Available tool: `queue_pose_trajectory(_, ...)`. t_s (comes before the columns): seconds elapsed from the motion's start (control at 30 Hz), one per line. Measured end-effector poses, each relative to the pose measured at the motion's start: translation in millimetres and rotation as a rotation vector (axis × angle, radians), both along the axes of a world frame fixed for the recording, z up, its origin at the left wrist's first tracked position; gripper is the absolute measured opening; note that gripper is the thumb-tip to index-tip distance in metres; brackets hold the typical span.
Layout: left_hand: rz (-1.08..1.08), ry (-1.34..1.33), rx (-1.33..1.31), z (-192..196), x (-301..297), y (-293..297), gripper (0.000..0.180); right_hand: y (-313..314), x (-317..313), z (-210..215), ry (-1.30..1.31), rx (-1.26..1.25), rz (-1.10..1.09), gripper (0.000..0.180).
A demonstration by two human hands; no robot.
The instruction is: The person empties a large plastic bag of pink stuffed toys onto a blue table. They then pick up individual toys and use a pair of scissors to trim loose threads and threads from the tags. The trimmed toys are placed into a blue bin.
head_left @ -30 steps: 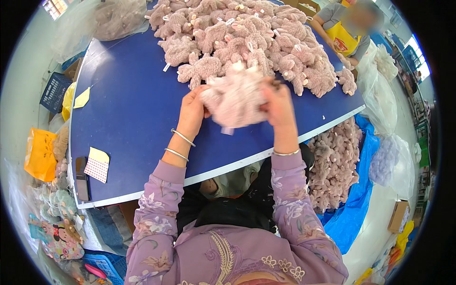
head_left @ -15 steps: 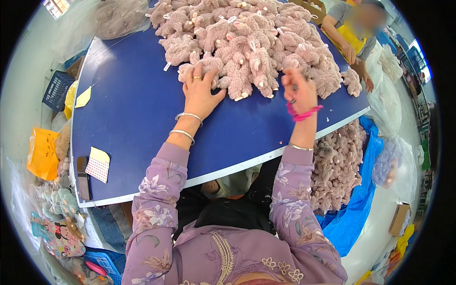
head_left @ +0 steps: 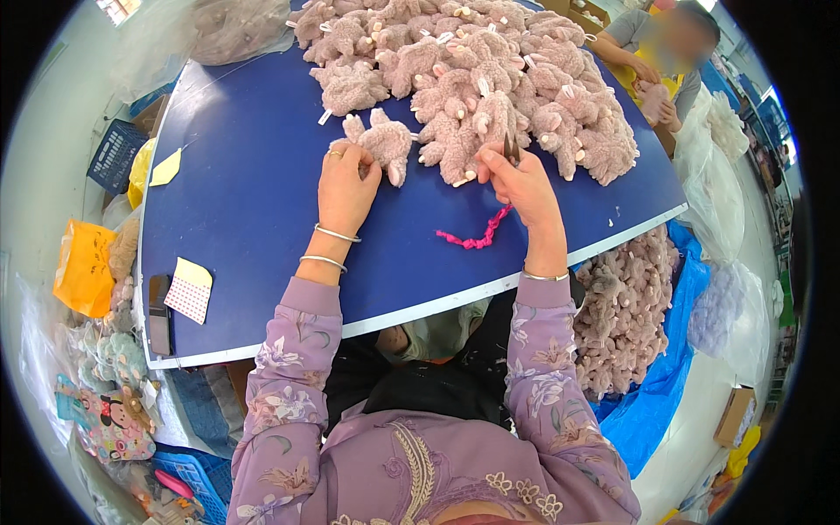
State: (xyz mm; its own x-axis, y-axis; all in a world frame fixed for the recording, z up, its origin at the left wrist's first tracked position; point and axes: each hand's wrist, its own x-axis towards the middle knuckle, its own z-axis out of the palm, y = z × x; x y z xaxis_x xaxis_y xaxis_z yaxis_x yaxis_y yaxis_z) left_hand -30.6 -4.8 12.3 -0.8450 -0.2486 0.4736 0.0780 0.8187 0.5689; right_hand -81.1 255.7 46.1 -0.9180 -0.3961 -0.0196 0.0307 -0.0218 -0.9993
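Note:
My left hand (head_left: 348, 185) is closed, pinching the lower edge of a small pinkish-grey plush toy (head_left: 385, 142) that lies apart from the heap. In my right hand (head_left: 525, 185) are dark, pointed thread snips (head_left: 511, 149), their tips upward over the near side of the heap. A pink braided cord (head_left: 477, 241) dangles from that hand above the blue table (head_left: 262, 219). The heap of matching plush toys (head_left: 472, 70) covers the far part of the tabletop; small white tags stick out of several.
A co-worker (head_left: 678, 52) at the far right handles a similar plush. More plush toys (head_left: 621, 315) fill a blue-lined container by the table's right edge. A dotted card (head_left: 189, 290) and a dark phone-like object (head_left: 159, 315) lie at the left; a blue crate (head_left: 116, 156) stands beyond.
My left hand has drawn one plush toy slightly away from the heap. My right hand has turned the snips upward, and the pink cord now hangs free. The co-worker has lifted a plush.

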Motion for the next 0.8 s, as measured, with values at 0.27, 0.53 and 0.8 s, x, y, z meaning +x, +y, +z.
queue_pose_trajectory(0.27,0.057,0.083,-0.19,6.3,12.0,-3.7,0.042,-22.1,15.1,4.6,0.037,0.04,0.066,0.022)
queue_pose_trajectory(0.53,-0.162,-0.077,0.759,-1.7,12.8,3.3,0.029,-23.9,17.8,6.3,0.039,0.094,0.092,0.019)
queue_pose_trajectory(0.8,-0.443,-0.121,1.248,6.5,22.7,22.7,0.026,-27.9,17.3,2.0,0.059,0.092,0.108,0.022)
